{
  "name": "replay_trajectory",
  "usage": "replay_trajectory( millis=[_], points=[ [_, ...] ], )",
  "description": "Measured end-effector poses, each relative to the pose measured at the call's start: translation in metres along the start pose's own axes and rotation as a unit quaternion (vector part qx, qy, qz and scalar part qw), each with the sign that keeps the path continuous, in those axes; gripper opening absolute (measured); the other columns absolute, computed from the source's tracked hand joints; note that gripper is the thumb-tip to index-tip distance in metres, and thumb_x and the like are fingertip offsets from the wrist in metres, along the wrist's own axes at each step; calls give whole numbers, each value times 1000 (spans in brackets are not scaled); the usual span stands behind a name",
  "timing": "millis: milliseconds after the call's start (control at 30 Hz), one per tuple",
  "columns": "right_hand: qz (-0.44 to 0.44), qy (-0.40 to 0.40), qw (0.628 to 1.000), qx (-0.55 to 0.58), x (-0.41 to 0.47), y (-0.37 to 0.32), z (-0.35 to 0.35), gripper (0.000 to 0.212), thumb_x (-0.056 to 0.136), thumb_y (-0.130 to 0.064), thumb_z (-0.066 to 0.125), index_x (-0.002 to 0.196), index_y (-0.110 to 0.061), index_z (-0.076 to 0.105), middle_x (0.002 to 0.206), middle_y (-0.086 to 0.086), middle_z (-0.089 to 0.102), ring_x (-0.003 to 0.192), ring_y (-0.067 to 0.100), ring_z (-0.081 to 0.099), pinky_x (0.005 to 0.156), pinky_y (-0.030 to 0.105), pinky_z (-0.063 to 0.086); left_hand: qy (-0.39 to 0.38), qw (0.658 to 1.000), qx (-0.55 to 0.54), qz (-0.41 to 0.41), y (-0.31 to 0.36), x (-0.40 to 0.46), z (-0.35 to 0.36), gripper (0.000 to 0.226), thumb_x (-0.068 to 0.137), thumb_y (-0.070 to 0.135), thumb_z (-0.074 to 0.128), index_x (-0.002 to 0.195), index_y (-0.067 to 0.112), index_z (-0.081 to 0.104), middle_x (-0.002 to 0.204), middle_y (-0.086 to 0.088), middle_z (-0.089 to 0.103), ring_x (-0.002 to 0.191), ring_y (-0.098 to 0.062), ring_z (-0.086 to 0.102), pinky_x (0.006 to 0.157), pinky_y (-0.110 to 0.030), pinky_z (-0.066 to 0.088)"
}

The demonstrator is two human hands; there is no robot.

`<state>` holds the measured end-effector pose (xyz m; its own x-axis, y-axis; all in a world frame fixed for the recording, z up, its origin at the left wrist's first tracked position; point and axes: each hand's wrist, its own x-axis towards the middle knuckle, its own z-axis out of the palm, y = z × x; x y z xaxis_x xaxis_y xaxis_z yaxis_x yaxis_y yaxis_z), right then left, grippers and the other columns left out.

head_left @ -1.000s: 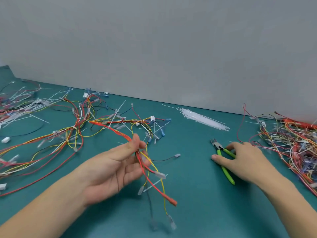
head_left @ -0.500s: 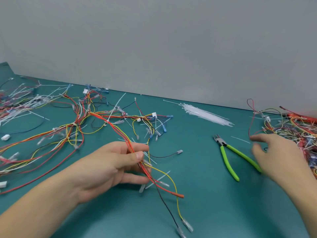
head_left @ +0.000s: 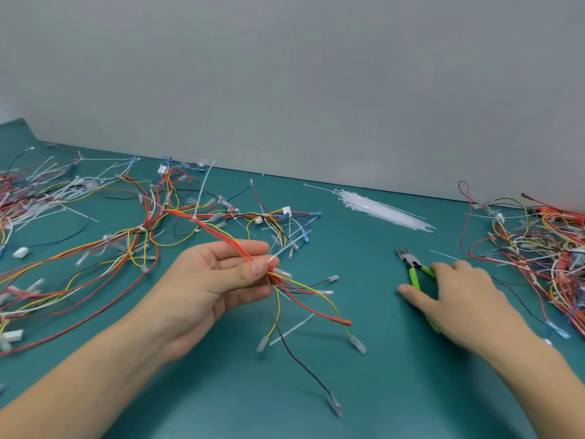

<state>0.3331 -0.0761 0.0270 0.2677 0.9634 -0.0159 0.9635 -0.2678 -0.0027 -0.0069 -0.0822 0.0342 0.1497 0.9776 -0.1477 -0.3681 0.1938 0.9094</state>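
Your left hand [head_left: 202, 289] is palm-up, raised over the teal table mat [head_left: 395, 391]. Thumb and fingertips pinch a bundle of thin red, orange and yellow wires [head_left: 232, 243] — the grip sits just short of the loose ends. Below the pinch the ends fan out and hang: clear-sleeved terminals, one orange-red sleeve, and one long black lead reaching lowest. Behind the hand the bundle runs back into the sprawling multicolour wire harness [head_left: 133, 236] on the left half of the mat.

Your right hand [head_left: 456, 296] lies over the green-handled metal side cutters [head_left: 411, 269], which rest flat on the mat right of centre, jaws pointing away from you. The thumb is straight, on the mat just left of the handles. The fingers cover the handles, and I can't tell whether they're wrapped round them.

Stock on the mat:
- A sheaf of white nylon cable ties [head_left: 380, 207] near the grey wall [head_left: 285, 74].
- A tangled heap of red, yellow and white wires [head_left: 538, 248] at far right.
- One loose white cable tie [head_left: 292, 329] under the hanging ends.

Versus half a second ago — your right hand was off the cutters, out toward the right heap, with both handles exposed; now it's on them. Your left hand has rolled more palm-up. The cutters haven't visibly shifted.
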Motion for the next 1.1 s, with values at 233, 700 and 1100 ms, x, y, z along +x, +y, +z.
replay_trajectory(
  millis=[233,700,1100],
  points=[
    [1,31,995,96,-3,-3,3,34,87,-51,59,87,-17,64,82,1,58,78,24,56,64,35,42,-75,997,-16,-9,0,-4,3,37,77,1,74,114,5,74,118,-23,74,106,-34,74,74,-30,63],
    [-52,-280,559,779,-56,-62,-28,55,66,-46,82,94,-5,59,68,0,30,54,15,23,44,25,27,-132,990,20,-48,-17,-14,16,31,88,7,76,119,10,72,119,-19,74,114,-33,71,78,-34,63],
    [-97,-195,775,593,-74,-76,-24,21,70,-39,76,73,-19,75,67,6,66,51,9,42,49,16,35,-185,977,27,-99,-25,-22,27,15,81,15,81,94,21,79,100,-16,77,92,-31,77,73,-33,63]
  ],
)
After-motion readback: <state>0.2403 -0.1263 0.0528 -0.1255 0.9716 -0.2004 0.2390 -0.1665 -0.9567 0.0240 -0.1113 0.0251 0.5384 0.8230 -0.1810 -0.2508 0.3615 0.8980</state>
